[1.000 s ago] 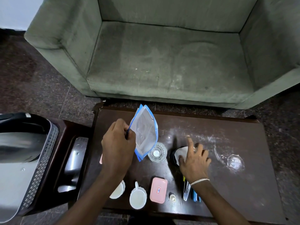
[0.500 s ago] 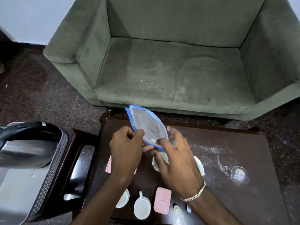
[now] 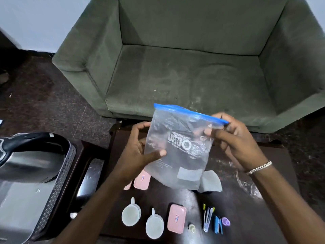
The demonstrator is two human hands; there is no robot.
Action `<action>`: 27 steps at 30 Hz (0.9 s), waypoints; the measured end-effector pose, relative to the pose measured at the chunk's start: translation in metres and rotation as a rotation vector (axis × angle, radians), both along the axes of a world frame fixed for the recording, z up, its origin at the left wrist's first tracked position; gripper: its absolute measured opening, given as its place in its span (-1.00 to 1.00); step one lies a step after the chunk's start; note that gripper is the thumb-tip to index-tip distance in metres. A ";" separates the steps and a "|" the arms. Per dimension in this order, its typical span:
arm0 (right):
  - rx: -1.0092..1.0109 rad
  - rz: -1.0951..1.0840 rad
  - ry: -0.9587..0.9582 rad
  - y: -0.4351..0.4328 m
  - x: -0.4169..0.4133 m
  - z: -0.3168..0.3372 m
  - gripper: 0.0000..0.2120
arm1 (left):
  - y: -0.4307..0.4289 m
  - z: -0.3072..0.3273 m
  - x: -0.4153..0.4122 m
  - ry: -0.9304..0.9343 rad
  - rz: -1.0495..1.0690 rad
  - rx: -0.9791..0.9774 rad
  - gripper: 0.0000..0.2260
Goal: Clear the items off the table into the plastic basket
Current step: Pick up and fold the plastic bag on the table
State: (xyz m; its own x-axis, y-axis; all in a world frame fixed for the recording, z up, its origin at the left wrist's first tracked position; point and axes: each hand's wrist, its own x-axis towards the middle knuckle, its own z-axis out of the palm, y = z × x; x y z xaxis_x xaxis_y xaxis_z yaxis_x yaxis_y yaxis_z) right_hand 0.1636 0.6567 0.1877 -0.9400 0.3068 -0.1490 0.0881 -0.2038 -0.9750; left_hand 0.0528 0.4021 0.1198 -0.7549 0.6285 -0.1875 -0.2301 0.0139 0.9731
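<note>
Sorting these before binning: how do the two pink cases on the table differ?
The near pink case lies fully in view in the front row; the far pink case is partly hidden under the left forearm. The near one lies beside a white cup; the far one lies beneath the held bag. Both share colour and label.

Two bare forearms, no sleeves anywhere in view. No gloves, no rings to be seen on either hand. Left hand (image 3: pixel 139 152) plain, wrist bare, no watch or band. Right hand (image 3: pixel 235 138) likewise bare, short trimmed nails on the fingers. On the right wrist a bracelet (image 3: pixel 259 167): silvery metal, chain-linked, flat and fairly broad, glinting pale under the light, sitting slightly loose just behind the hand. Clasp not visible. No markings on arms or hands that can be made out.
</note>
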 end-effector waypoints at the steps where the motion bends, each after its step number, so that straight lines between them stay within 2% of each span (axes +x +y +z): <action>1: -0.092 -0.065 -0.023 0.000 0.001 -0.008 -0.64 | 0.006 -0.001 0.004 -0.006 0.046 0.007 -0.34; 3: -0.197 -0.170 -0.112 -0.005 0.006 -0.028 -0.30 | 0.016 -0.003 0.011 -0.026 0.133 0.020 -0.40; 4: -0.208 -0.188 -0.145 -0.011 0.010 -0.039 -0.20 | 0.021 -0.004 0.015 -0.031 0.161 0.026 -0.41; 8: -0.144 -0.257 -0.131 -0.034 0.025 -0.072 -0.12 | 0.035 -0.011 0.025 -0.002 0.211 0.013 -0.31; 11: -0.137 -0.342 -0.066 -0.031 0.028 -0.078 -0.17 | 0.037 -0.015 0.025 0.060 0.192 -0.024 -0.22; 15: -0.117 -0.338 -0.002 -0.021 0.031 -0.075 -0.48 | 0.033 -0.012 0.022 0.185 0.151 -0.094 -0.46; 18: -0.037 -0.319 -0.036 -0.014 0.035 -0.076 -0.66 | 0.034 -0.010 0.021 0.162 0.133 -0.099 -0.44; 20: 0.056 -0.297 -0.071 -0.009 0.036 -0.075 -0.67 | 0.034 -0.009 0.020 0.171 0.139 -0.122 -0.41; 23: 0.143 -0.250 -0.116 -0.005 0.036 -0.071 -0.64 | 0.035 -0.010 0.021 0.279 0.154 -0.224 -0.43; 27: 0.555 -0.224 -0.273 -0.009 0.034 -0.071 -0.70 | 0.033 -0.013 0.025 0.463 0.196 -0.373 -0.61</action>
